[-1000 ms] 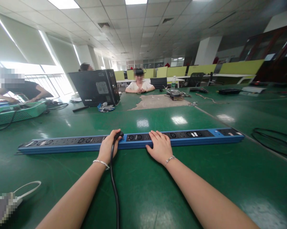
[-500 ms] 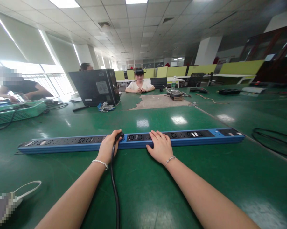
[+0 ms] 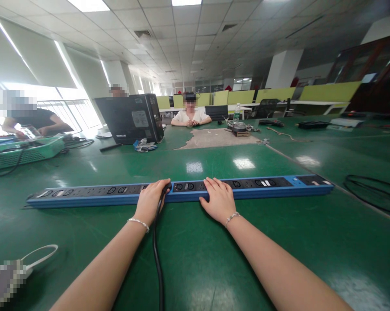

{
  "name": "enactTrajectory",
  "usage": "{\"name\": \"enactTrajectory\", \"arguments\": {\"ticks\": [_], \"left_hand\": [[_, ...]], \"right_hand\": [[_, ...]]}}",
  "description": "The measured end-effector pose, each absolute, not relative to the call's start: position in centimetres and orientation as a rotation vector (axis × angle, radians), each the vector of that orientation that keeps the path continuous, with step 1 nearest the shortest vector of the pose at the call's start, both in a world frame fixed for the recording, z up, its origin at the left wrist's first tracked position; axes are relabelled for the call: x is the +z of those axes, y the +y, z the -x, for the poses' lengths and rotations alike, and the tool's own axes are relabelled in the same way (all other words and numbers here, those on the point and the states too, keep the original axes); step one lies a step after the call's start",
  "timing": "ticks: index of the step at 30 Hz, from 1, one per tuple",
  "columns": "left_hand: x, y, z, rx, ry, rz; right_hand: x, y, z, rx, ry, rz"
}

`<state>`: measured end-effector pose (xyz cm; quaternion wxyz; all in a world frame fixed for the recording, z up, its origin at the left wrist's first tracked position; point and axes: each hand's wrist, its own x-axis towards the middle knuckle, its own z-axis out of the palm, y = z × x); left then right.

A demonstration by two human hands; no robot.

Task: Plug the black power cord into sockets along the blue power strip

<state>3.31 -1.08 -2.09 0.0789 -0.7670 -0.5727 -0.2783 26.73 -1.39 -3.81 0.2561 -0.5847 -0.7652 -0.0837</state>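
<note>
Across the green table lies a long blue power strip [image 3: 94, 201] with black sockets along its top. My left hand [image 3: 151, 199] is closed around the black plug [image 3: 167, 187] of a power cord, at the strip left of its middle. The cord [image 3: 156, 250] hangs from this hand down toward the near edge of the view. Whether the plug sits in a socket is hidden by my fingers. My right hand [image 3: 219, 199] rests flat on the strip right of the middle, fingers spread over the sockets and thumb at the near side.
Beyond the strip stand a black computer case [image 3: 126, 119] and gloves [image 3: 145, 145]. A green basket [image 3: 29, 154] holds cables at left. Black cables [image 3: 370, 194] lie at right. A person [image 3: 190, 113] sits opposite; another [image 3: 36, 121] stands at left.
My left hand has shifted slightly right and turned over the plug, so less of the plug shows. My right hand stays on the strip.
</note>
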Motion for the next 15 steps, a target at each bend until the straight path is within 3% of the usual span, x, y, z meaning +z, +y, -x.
{"name": "enactTrajectory", "arguments": {"ticks": [15], "left_hand": [[-2.21, -1.35, -3.41, -0.77, -1.718, 2.224]], "right_hand": [[-3.81, -1.32, -26.78, -0.224, -2.076, 1.572]]}}
